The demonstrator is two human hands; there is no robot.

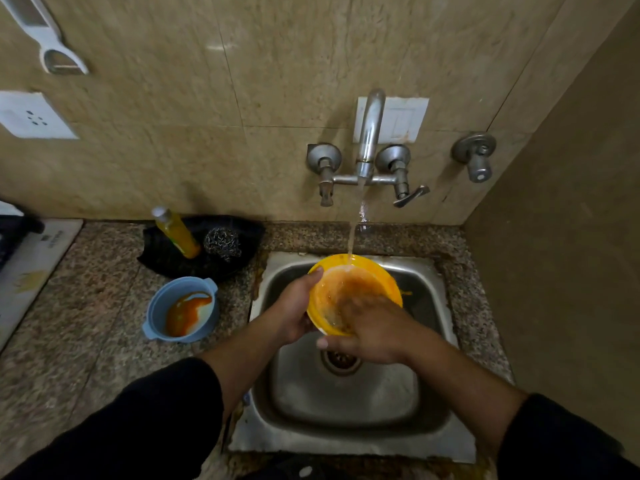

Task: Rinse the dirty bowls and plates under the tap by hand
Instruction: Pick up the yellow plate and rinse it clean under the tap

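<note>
Your left hand (294, 306) grips the yellow bowl (349, 271) tilted under the tap (369, 133) so water reaches it, while your right hand (374, 327), fingers loose, rubs inside

- A yellow soap bottle (177, 233) stands tilted on a black cloth (221, 237) at ten o'clock
- A steel scrubber (222, 243) sits just beside it on the same cloth
- A white peeler (52, 39) hangs at eleven o'clock, above a wall socket (33, 116)
- A spare wall valve (475, 154) sits at two o'clock
</note>
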